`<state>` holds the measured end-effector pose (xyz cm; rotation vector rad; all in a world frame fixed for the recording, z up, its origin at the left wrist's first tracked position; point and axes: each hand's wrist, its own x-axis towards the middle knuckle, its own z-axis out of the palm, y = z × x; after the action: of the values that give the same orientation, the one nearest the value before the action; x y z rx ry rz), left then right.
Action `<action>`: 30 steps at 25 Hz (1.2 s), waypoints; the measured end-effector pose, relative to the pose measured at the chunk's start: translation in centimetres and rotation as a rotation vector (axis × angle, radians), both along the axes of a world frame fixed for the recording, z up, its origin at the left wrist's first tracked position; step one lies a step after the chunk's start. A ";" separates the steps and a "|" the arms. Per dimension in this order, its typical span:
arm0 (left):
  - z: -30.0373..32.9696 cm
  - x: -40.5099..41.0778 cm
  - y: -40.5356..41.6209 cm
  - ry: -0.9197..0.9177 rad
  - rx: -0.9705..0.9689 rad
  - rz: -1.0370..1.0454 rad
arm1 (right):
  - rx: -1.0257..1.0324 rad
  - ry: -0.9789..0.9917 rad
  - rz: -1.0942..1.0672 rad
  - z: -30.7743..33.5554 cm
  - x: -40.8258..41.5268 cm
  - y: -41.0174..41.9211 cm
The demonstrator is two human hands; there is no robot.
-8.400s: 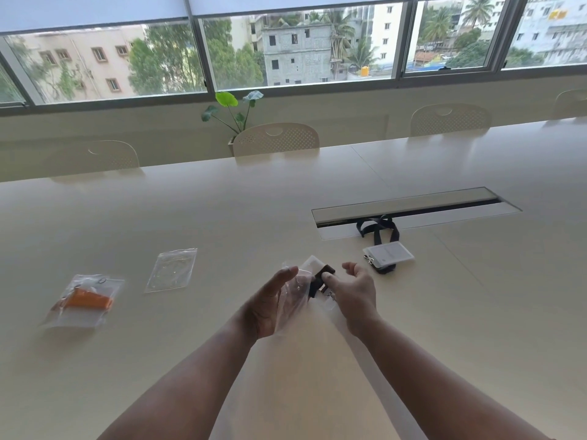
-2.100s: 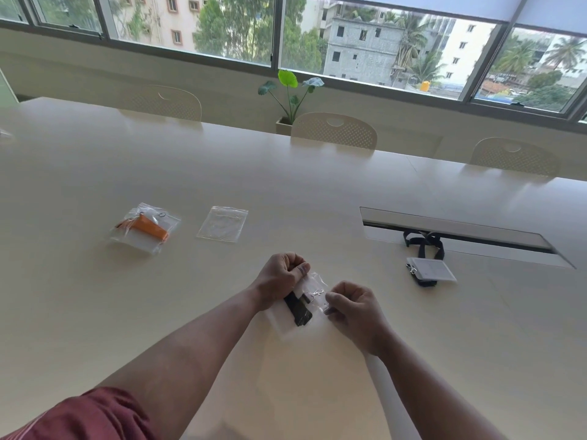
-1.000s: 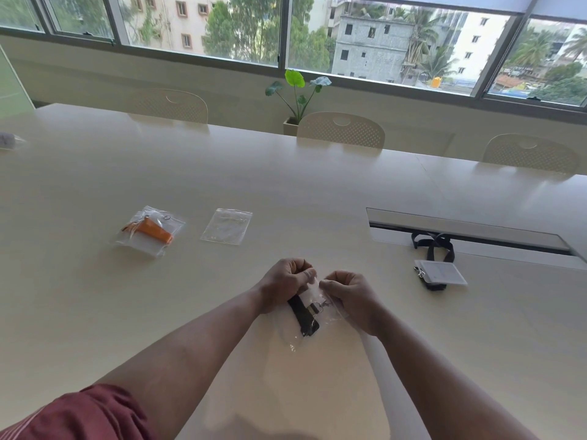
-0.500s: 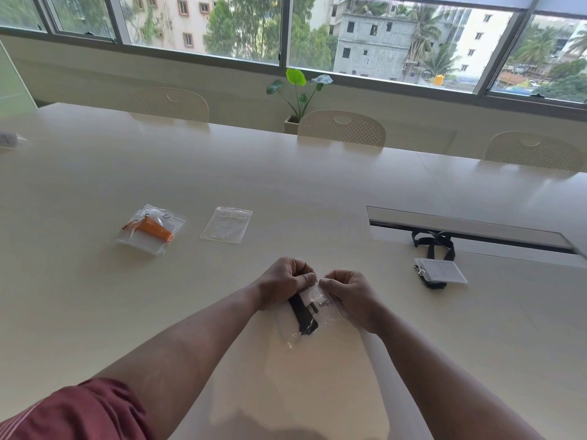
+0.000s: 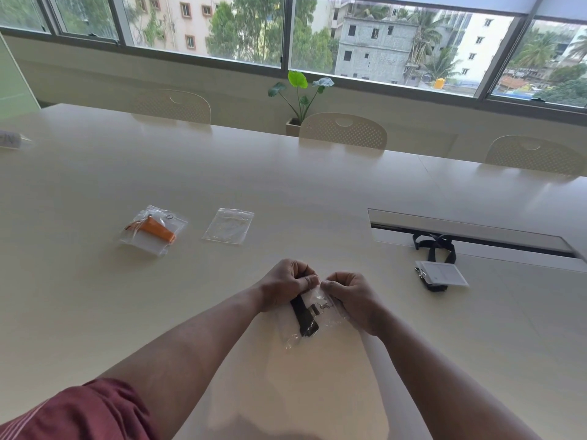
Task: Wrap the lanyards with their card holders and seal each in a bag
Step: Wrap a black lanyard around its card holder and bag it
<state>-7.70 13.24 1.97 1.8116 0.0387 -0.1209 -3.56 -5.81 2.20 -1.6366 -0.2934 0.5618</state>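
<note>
A clear bag with a wrapped black lanyard and card holder inside hangs just above the table near me. My left hand and my right hand both pinch the bag's top edge, fingers curled, knuckles almost touching. To the right lies a loose black lanyard with its white card holder. Far left sits a bag holding an orange lanyard. An empty clear bag lies beside it.
The long cream table has a recessed cable slot at the right. Perforated chairs line the far edge, with a potted plant behind. A small pale object lies at the far left.
Over the last second my hands stayed pinched on the bag's top edge, with the fingertips drawing slightly closer together. Earlier, the lanyard bundle went into the bag.
</note>
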 end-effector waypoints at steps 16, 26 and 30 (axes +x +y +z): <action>0.6 -0.2 -0.2 0.002 0.038 -0.010 | 0.060 0.039 0.048 -0.6 0.5 0.0; 1.0 -0.3 -0.8 0.050 -0.046 0.004 | 0.066 0.028 0.045 -0.3 0.0 0.3; 1.2 -0.6 -0.8 0.036 -0.048 -0.009 | 0.050 0.010 0.043 -0.2 0.0 0.0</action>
<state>-8.27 12.40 3.13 1.7615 0.0527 -0.1590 -3.55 -5.76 1.99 -1.5820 -0.3334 0.5914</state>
